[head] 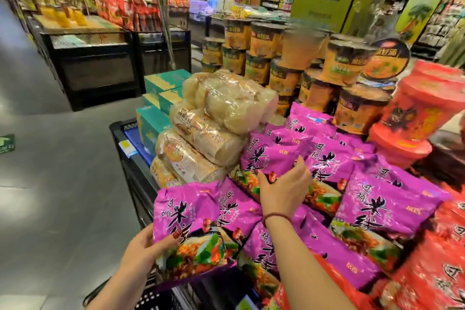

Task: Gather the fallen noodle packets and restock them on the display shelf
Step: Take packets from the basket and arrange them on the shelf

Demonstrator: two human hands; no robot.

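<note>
My left hand [148, 244] grips a purple noodle packet [191, 224] by its left edge, holding it upright at the near left corner of the display shelf [130, 158]. My right hand [284, 186] reaches over the pile of purple packets [377, 204], thumb and fingers spread loosely around the lower edge of one stacked purple packet [271, 156]. More purple packets lie overlapping across the shelf top, some flat, some tilted.
Clear bags of pale vermicelli [214, 121] are stacked left of the purple pile, with teal boxes [156, 113] behind. Orange noodle cups [314, 63] and red tubs [422, 113] stand at the back right. Red packets [432, 272] lie at the near right. Grey aisle floor [50, 158] is at left.
</note>
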